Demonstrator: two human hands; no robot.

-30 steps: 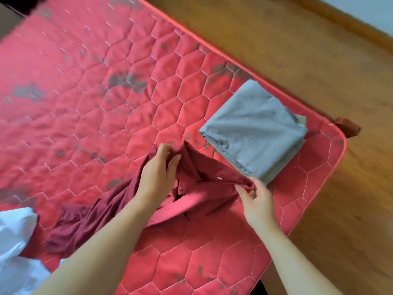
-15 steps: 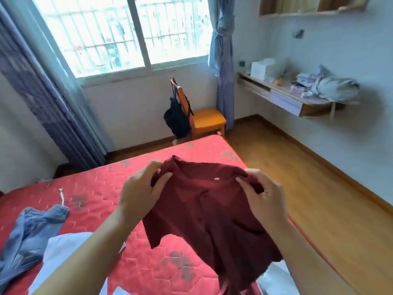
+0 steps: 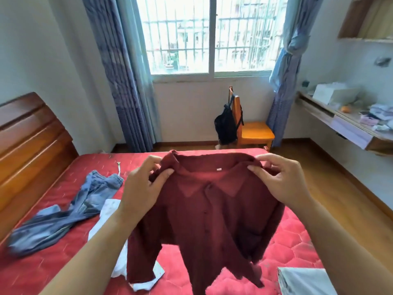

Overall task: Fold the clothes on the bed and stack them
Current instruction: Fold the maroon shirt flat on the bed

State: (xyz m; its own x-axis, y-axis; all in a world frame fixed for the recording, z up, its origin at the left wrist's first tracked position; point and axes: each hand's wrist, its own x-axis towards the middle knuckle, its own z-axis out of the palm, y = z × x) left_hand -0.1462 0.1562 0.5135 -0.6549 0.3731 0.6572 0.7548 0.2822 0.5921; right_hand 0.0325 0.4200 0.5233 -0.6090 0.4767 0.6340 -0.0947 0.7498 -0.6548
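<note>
Maroon shirt (image 3: 212, 213) hanging mid-frame, left hand (image 3: 142, 188) and right hand (image 3: 285, 180) each pinched on a shoulder. Folded grey stack (image 3: 306, 281) lower right looks done. Jeans (image 3: 63, 213) and white garment (image 3: 110, 213) at left not yet folded, so roughly halfway.

two hands are raised: one left hand (image 3: 141, 189) and one right hand (image 3: 284, 182). four garments show on one red quilted bed (image 3: 297, 237): one maroon collared shirt (image 3: 209, 220), one pair of blue jeans (image 3: 70, 207), one white garment (image 3: 110, 211) and one folded grey piece (image 3: 306, 281) at the lower right edge. on the shirt, one small white label below the collar; its buttons are too dark to count. beyond the bed: one orange wooden chair (image 3: 254, 133), one black bag (image 3: 225, 126), one barred window (image 3: 209, 35), two blue curtains, one left curtain (image 3: 121, 71) and one right curtain (image 3: 287, 67), one wooden headboard (image 3: 29, 141), one wall shelf (image 3: 348, 128).
</note>
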